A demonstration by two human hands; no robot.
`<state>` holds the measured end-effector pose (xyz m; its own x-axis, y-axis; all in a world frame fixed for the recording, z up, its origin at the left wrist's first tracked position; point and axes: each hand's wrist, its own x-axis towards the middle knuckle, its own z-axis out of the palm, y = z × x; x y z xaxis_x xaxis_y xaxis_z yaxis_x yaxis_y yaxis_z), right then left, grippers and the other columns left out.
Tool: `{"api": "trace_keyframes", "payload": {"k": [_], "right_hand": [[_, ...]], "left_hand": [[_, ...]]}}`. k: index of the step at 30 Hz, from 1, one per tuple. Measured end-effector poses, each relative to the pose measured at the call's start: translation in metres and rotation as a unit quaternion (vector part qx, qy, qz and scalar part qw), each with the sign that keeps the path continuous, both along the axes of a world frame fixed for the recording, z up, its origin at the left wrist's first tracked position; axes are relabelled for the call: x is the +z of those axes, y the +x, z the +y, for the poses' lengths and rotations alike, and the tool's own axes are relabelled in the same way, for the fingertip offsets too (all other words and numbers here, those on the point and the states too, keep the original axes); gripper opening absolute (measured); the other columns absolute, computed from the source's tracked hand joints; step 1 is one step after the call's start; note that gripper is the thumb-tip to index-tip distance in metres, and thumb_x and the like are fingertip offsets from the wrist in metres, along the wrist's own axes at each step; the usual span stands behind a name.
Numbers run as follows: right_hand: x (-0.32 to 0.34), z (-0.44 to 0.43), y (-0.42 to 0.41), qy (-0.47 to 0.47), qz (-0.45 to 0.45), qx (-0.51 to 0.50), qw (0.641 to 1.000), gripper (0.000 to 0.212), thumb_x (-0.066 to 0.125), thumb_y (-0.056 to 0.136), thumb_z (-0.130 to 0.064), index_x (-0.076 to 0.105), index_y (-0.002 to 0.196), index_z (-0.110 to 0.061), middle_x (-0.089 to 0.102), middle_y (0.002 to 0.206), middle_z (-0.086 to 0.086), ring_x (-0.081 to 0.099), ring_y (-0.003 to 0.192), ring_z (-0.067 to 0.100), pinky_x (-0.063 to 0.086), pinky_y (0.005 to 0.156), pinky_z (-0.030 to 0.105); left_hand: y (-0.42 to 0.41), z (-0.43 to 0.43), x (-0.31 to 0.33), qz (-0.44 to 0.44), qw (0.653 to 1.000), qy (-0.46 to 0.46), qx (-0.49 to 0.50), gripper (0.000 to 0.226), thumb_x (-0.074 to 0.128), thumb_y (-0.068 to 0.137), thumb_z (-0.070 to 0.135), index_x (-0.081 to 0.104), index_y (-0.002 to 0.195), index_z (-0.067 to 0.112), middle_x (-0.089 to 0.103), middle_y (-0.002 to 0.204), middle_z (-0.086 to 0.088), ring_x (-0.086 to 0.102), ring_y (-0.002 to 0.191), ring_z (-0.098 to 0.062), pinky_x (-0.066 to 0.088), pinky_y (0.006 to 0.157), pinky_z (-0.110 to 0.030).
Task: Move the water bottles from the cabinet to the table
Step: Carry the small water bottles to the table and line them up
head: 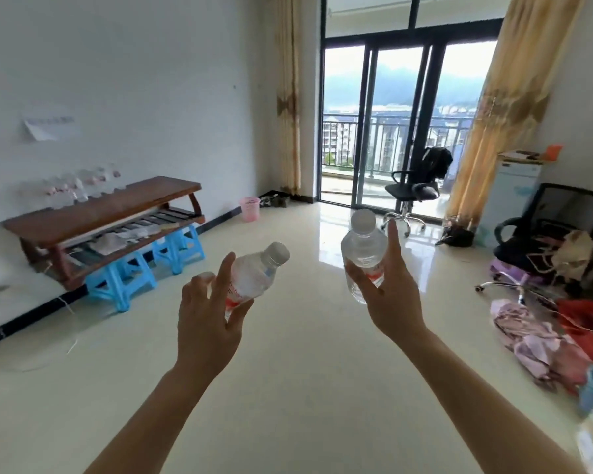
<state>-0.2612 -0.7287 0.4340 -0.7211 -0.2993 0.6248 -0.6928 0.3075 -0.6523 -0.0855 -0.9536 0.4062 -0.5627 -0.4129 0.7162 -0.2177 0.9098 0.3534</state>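
I hold a clear water bottle in each hand, out in front of me over the tiled floor. My left hand [208,313] grips one bottle [255,273] that tilts to the right, white cap up and red label at its lower part. My right hand [387,295] holds the other bottle [363,254] nearly upright by its lower half. A low brown wooden table [124,203] stands along the left wall, raised on blue stools [124,278]. Several more clear bottles [79,186] stand in a row on its top at the wall. No cabinet is in view.
A pink bin [250,208] sits beyond the table. A black office chair [413,189] stands by the glass balcony doors. At the right are a second chair [555,234] piled with things, clothes [545,347] on the floor and a small white fridge [514,186].
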Motion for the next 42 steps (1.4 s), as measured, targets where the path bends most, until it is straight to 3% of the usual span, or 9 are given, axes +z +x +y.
{"api": "trace_keyframes", "payload": {"k": [6, 12, 20, 26, 29, 33, 42], "right_hand": [[-0.038, -0.144, -0.065, 0.028, 0.046, 0.073, 0.996, 0.099, 0.071, 0.093, -0.04, -0.004, 0.157, -0.05, 0.055, 0.147, 0.007, 0.063, 0.118, 0.034, 0.052, 0.088, 0.044], [-0.073, -0.288, -0.177, 0.098, 0.126, 0.142, 0.977, 0.092, 0.071, 0.093, -0.035, 0.01, 0.161, -0.041, 0.058, 0.136, 0.006, 0.06, 0.113, 0.03, 0.055, 0.078, 0.045], [-0.057, -0.493, -0.296, 0.175, 0.15, 0.211, 0.95, 0.098, 0.073, 0.091, -0.035, 0.003, 0.158, -0.05, 0.057, 0.134, 0.006, 0.057, 0.116, 0.032, 0.056, 0.082, 0.056], [-0.053, -0.64, -0.316, 0.176, 0.192, 0.258, 0.931, 0.094, 0.079, 0.087, -0.027, 0.019, 0.157, -0.041, 0.058, 0.128, 0.01, 0.06, 0.108, 0.033, 0.056, 0.083, 0.057], [-0.056, -0.732, -0.322, 0.168, 0.222, 0.27, 0.922, 0.087, 0.08, 0.086, -0.023, 0.027, 0.154, -0.036, 0.059, 0.126, 0.013, 0.06, 0.106, 0.035, 0.055, 0.085, 0.056], [-0.059, -0.839, -0.327, 0.168, 0.237, 0.276, 0.916, 0.088, 0.085, 0.081, -0.021, 0.032, 0.151, -0.034, 0.061, 0.125, 0.014, 0.062, 0.105, 0.036, 0.055, 0.083, 0.053], [-0.067, -1.045, -0.383, 0.22, 0.268, 0.25, 0.904, 0.098, 0.09, 0.075, -0.017, 0.033, 0.152, -0.035, 0.057, 0.128, 0.012, 0.059, 0.108, 0.033, 0.053, 0.089, 0.051]], "left_hand": [[-0.033, -0.121, -0.031, -0.014, 0.997, 0.0, 0.081, 0.086, 0.075, 0.082, 0.033, 0.03, 0.155, 0.019, 0.058, 0.126, -0.016, 0.056, 0.11, -0.033, 0.056, 0.085, -0.051], [-0.116, -0.247, -0.04, -0.026, 0.984, -0.049, 0.172, 0.091, 0.082, 0.08, 0.023, 0.031, 0.154, 0.018, 0.06, 0.118, -0.018, 0.057, 0.108, -0.038, 0.053, 0.087, -0.055], [-0.185, -0.399, -0.023, -0.055, 0.96, -0.083, 0.261, 0.078, 0.075, 0.087, 0.028, 0.037, 0.154, 0.015, 0.06, 0.116, -0.014, 0.058, 0.105, -0.036, 0.052, 0.085, -0.053], [-0.193, -0.515, -0.036, -0.078, 0.943, -0.048, 0.32, 0.071, 0.056, 0.093, 0.04, 0.032, 0.157, 0.021, 0.059, 0.119, -0.011, 0.056, 0.109, -0.033, 0.052, 0.086, -0.052], [-0.204, -0.592, -0.042, -0.084, 0.931, -0.064, 0.349, 0.068, 0.063, 0.094, 0.032, 0.035, 0.155, 0.019, 0.058, 0.122, -0.013, 0.054, 0.111, -0.034, 0.053, 0.083, -0.053], [-0.212, -0.69, -0.049, -0.114, 0.927, -0.061, 0.353, 0.084, 0.08, 0.082, 0.023, 0.036, 0.154, 0.02, 0.059, 0.12, -0.014, 0.054, 0.11, -0.034, 0.053, 0.08, -0.051], [-0.259, -0.902, -0.047, -0.145, 0.931, -0.059, 0.33, 0.089, 0.081, 0.08, 0.026, 0.031, 0.155, 0.021, 0.059, 0.113, -0.012, 0.055, 0.102, -0.033, 0.051, 0.078, -0.051]]}}
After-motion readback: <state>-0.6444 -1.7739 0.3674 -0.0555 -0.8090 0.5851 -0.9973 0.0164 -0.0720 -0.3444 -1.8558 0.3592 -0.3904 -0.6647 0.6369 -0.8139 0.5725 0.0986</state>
